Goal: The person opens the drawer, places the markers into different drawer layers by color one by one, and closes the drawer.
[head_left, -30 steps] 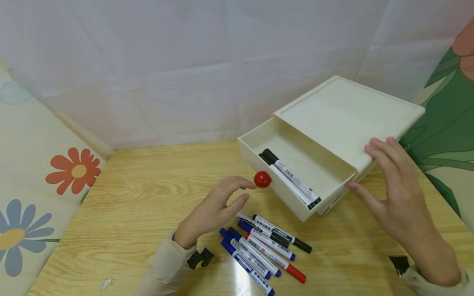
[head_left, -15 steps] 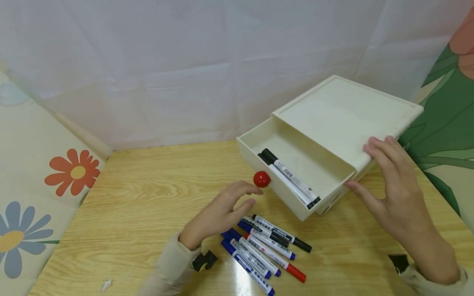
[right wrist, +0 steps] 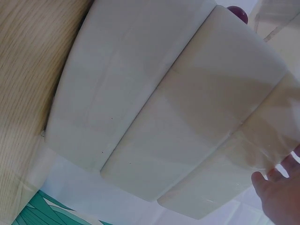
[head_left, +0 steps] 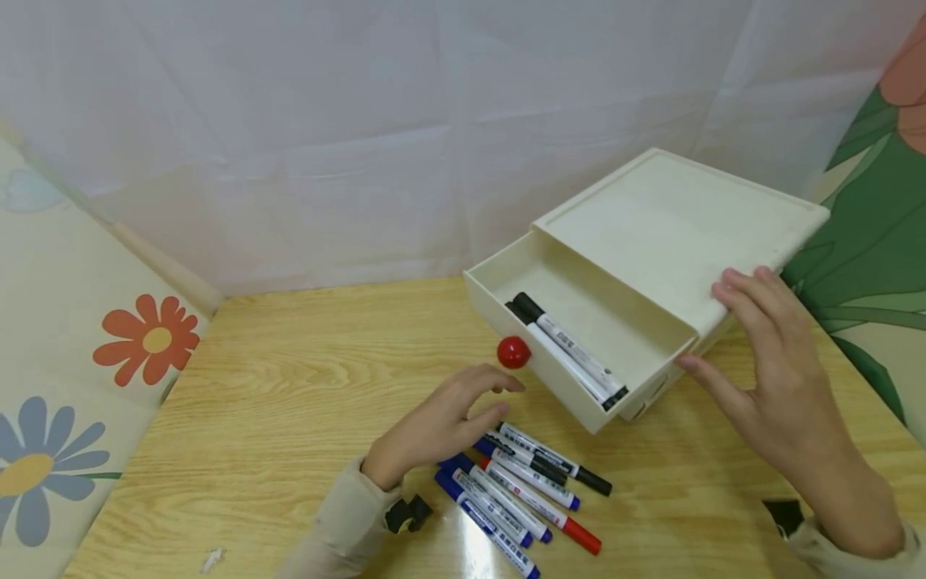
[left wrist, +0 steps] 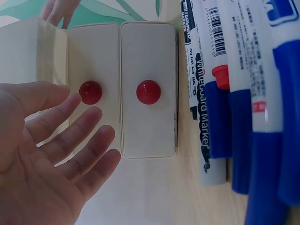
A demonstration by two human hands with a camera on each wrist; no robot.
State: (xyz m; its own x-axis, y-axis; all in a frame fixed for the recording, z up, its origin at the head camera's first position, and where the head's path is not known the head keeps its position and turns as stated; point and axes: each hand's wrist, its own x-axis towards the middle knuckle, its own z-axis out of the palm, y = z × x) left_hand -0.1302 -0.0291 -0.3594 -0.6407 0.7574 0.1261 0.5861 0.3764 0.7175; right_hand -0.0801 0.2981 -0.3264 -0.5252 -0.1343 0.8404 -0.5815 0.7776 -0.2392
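Note:
A cream drawer unit (head_left: 680,233) stands at the right, its top drawer (head_left: 481,293) pulled out. Two black-capped whiteboard markers (head_left: 579,346) lie in that drawer, along its front wall. My left hand (head_left: 441,418) hovers just below the drawer's red knob (head_left: 514,352), apart from it, fingers spread and holding nothing; the left wrist view shows the palm (left wrist: 42,154). Under and beside it lies a group of blue, red and black markers (head_left: 517,490) on the table. My right hand (head_left: 784,394) rests on the unit's near side, fingertips on the top edge, thumb lower down.
The lower drawers (left wrist: 150,126) are closed, with red knobs (left wrist: 148,92) on them. A white cloth (head_left: 325,161) hangs behind the wooden table (head_left: 289,362). Flower-patterned panels (head_left: 58,338) flank both sides. A small white scrap (head_left: 211,560) lies at the front left.
My left hand has shifted right and toward me, from beside the red knob to below it and over the marker ends. My right hand and the drawer unit have stayed put.

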